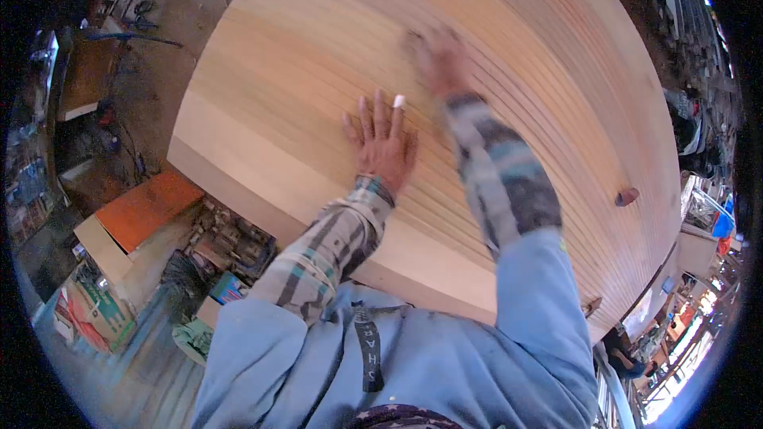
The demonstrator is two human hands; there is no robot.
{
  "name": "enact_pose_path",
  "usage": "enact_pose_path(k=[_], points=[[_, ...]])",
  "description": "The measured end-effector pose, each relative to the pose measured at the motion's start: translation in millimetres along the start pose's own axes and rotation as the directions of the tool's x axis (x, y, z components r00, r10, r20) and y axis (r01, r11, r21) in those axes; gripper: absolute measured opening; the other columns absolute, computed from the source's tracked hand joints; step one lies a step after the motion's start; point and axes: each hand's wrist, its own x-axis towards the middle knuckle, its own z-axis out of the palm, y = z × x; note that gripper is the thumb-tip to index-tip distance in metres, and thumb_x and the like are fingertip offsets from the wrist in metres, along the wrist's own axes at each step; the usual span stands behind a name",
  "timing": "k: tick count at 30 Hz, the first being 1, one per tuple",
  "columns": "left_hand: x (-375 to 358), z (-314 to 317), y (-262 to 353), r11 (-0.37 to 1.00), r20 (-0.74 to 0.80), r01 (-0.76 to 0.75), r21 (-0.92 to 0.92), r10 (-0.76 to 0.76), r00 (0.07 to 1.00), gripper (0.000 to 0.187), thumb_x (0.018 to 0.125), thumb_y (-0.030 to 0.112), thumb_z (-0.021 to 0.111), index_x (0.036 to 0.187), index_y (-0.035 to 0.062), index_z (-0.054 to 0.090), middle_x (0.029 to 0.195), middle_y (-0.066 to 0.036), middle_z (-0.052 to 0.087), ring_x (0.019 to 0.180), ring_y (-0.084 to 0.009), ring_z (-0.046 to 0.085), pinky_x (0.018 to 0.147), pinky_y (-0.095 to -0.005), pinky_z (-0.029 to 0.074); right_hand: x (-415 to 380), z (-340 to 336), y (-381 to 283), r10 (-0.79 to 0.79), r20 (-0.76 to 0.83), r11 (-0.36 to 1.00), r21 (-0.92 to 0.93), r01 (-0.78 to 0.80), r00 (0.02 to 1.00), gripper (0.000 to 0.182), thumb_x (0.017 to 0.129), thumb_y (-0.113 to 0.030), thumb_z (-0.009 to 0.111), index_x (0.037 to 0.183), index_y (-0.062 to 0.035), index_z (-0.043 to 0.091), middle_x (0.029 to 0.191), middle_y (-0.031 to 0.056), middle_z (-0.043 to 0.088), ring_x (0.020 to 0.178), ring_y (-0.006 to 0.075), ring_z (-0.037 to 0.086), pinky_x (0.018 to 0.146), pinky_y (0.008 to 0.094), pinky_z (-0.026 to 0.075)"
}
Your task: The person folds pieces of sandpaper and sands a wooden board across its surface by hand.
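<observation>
A large pale wooden panel with fine parallel grooves fills the middle of the head view. My left hand lies flat on it, palm down, fingers spread, with a white wrapping on one fingertip. Farther up the panel, my right hand is smeared by motion. It is at the surface, but its fingers are too blurred to tell whether anything is under or in them. Toward the right side of the panel lies a small brown piece, whose kind I cannot make out.
An orange-topped box stands at the lower left, beside a tray of dark metal parts. A green and red carton is below it. Stacked timber lines the far right. A person's leg shows at the lower right.
</observation>
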Motion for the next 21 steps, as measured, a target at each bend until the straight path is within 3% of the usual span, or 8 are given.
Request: enact_pose_path(k=[4, 6, 7, 8, 9, 11, 14, 21], points=[[-3.6, 17.2, -28.8, 0.993, 0.111, -0.11, 0.037, 0.105, 0.988, 0.067, 0.092, 0.034, 0.056, 0.149, 0.0074, 0.033, 0.158, -0.014, 0.024, 0.148, -0.0376, 0.015, 0.116, -0.0638, -0.001, 87.4, 118.2, -23.9, 0.408, -0.004, 0.831, 0.416, -0.369, 0.913, 0.023, 0.09, -0.021, 0.057, 0.109, -0.0108, 0.065, 0.103, 0.014, 0.066, 0.104, 0.0337, 0.059, 0.093, 0.043, 0.048], [7.9, 7.5, -74.8, 0.959, 0.093, -0.272, -0.082, 0.279, 0.956, 0.069, 0.091, 0.035, 0.057, 0.148, 0.0055, 0.032, 0.159, -0.014, 0.023, 0.149, -0.0335, 0.014, 0.117, -0.0613, -0.001, 64.5, 36.4, -32.0, 0.161, -0.007, 0.984, 0.078, -0.16, 0.987, 0.022, 0.089, -0.022, 0.059, 0.107, -0.0105, 0.067, 0.103, 0.0135, 0.065, 0.101, 0.0341, 0.06, 0.089, 0.0434, 0.05], [25.7, -7.9, -103.3, 0.978, -0.022, -0.202, -0.047, 0.202, 0.979, 0.069, 0.091, 0.035, 0.059, 0.148, 0.0057, 0.033, 0.159, -0.014, 0.023, 0.148, -0.0323, 0.015, 0.117, -0.0599, 0.001, 32.1, 12.5, -11.4, 0.049, -0.064, 0.994, 0.104, -0.042, 0.997, 0.022, 0.09, -0.023, 0.059, 0.105, -0.0101, 0.069, 0.1, 0.0131, 0.066, 0.096, 0.0343, 0.062, 0.083, 0.0437, 0.05], [48.5, -24.5, -148.0, 0.992, -0.137, -0.122, -0.021, 0.118, 0.984, 0.069, 0.091, 0.036, 0.06, 0.147, 0.0059, 0.033, 0.158, -0.014, 0.024, 0.148, -0.0312, 0.016, 0.118, -0.0586, 0.002, -3.8, -9.1, 0.2, 0.271, -0.024, 0.959, 0.089, -0.268, 0.962, 0.02, 0.09, -0.021, 0.06, 0.104, -0.0098, 0.069, 0.1, 0.0126, 0.066, 0.096, 0.0334, 0.062, 0.082, 0.0426, 0.05], [69.4, -21.7, -219.2, 0.966, -0.23, -0.099, 0.24, 0.156, 0.961, 0.07, 0.09, 0.036, 0.064, 0.146, 0.0059, 0.034, 0.155, -0.014, 0.03, 0.146, -0.0321, 0.021, 0.118, -0.0557, 0.008, -36.4, -34.7, 16.6, 0.218, -0.07, 0.973, 0.093, -0.211, 0.973, 0.018, 0.088, -0.017, 0.063, 0.102, -0.0081, 0.069, 0.098, 0.0123, 0.066, 0.094, 0.0324, 0.062, 0.081, 0.042, 0.05], [113.5, -75.5, -293.8, 0.996, -0.401, 0.053, 0.077, -0.018, 0.916, 0.062, 0.099, 0.046, 0.045, 0.146, 0.0075, 0.037, 0.153, -0.014, 0.035, 0.143, -0.0308, 0.029, 0.115, -0.0536, 0.019, -96.6, -79.6, 45.1, 0.345, 0.004, 0.937, -0.057, -0.344, 0.939, 0.015, 0.087, -0.01, 0.063, 0.1, -0.0058, 0.068, 0.095, 0.0129, 0.066, 0.094, 0.0319, 0.062, 0.081, 0.0401, 0.049], [142.4, -112.0, -334.2, 0.923, -0.261, 0.38, 0.056, -0.354, 0.898, 0.059, 0.101, 0.05, 0.035, 0.144, 0.0106, 0.041, 0.147, -0.014, 0.044, 0.138, -0.0321, 0.038, 0.113, -0.0534, 0.024, -104.8, -94.5, 43.8, 0.39, 0.051, 0.916, -0.126, -0.381, 0.919, 0.014, 0.087, -0.01, 0.063, 0.099, -0.0061, 0.069, 0.095, 0.0128, 0.066, 0.094, 0.0317, 0.062, 0.081, 0.0389, 0.049], [144.7, -119.0, -315.5, 0.88, -0.096, 0.44, 0.179, -0.429, 0.898, 0.052, 0.101, 0.05, 0.036, 0.14, 0.0177, 0.048, 0.125, -0.011, 0.063, 0.123, -0.0313, 0.054, 0.106, -0.0512, 0.035, 133.8, 57.4, -79.0, 0.174, 0.012, 0.977, 0.125, -0.174, 0.985, 0.022, 0.088, -0.025, 0.058, 0.098, -0.0088, 0.069, 0.099, 0.0161, 0.067, 0.096, 0.0365, 0.06, 0.089, 0.0467, 0.045]])
